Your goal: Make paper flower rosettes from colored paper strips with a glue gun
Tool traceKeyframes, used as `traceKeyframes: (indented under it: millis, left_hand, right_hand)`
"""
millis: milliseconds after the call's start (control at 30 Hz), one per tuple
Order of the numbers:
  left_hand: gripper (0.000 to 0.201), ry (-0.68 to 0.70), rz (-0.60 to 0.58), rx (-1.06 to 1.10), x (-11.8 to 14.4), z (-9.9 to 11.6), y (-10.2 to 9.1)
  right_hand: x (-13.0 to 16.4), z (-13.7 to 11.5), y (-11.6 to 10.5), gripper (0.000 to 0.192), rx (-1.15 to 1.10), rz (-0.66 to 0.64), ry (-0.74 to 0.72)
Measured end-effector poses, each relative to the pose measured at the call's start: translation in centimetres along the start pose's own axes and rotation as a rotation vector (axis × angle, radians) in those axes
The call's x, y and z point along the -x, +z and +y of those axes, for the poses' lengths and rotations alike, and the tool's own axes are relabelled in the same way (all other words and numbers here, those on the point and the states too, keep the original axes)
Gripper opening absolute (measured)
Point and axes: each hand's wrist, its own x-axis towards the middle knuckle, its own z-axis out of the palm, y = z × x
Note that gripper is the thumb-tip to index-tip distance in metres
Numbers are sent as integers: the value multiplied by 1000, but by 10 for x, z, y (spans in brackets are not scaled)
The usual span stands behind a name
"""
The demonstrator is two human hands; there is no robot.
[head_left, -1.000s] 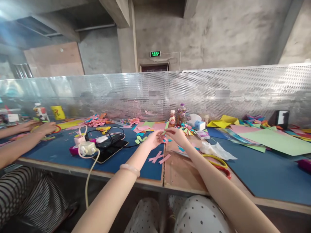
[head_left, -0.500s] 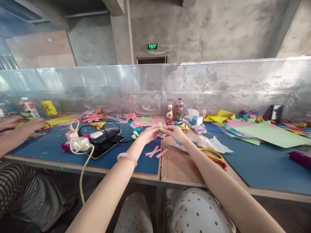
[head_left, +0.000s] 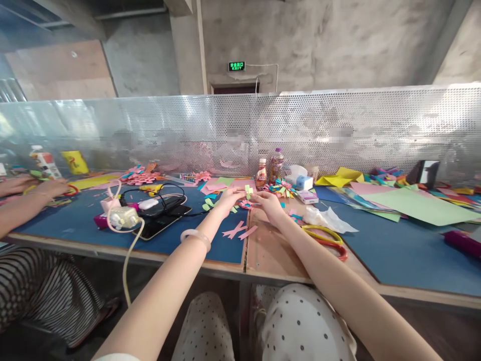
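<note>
From where I watch, the polka-dot lap sits closest, then the wooden edge of the table (head_left: 270, 250). I use the small green paper strip (head_left: 248, 191) as my landmark. Nearer than it, on the blue mat, lie loose pink paper strips (head_left: 238, 231), and to its near right a pair of yellow-and-red scissors (head_left: 326, 238) rests on the wood.

My left hand (head_left: 227, 199) and right hand (head_left: 267, 201) meet at the strip, fingertips pinched on it and on the small pink and blue paper piece (head_left: 246, 204) just below it. Over the last second both hands have drawn slightly closer together, and the strip now stands upright between them rather than leaning. I judge this as fine fitting of the strip onto the piece, with the grip unchanged.

Left of the strip, a dark tablet (head_left: 161, 223) carries a tangle of cables and a white charger (head_left: 122, 218). Just beyond the strip stand two small bottles (head_left: 268, 173) and a multicoloured paper flower (head_left: 280, 189). Far right of it spreads a large green sheet (head_left: 421, 208). Far left, another person's hands (head_left: 45, 189) work on their own paper. A perforated metal screen (head_left: 338, 130) closes the back.
</note>
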Motion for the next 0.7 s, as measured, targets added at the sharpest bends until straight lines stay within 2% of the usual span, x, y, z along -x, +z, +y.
traceKeyframes:
  millis: [233, 700]
  left_hand:
    - [22, 49, -67, -67, 1, 2, 4]
    - [20, 52, -82, -79, -2, -1, 4]
  right_hand:
    - [1, 0, 2, 30, -85, 25, 31]
    - [1, 1, 3, 31, -81, 89, 24]
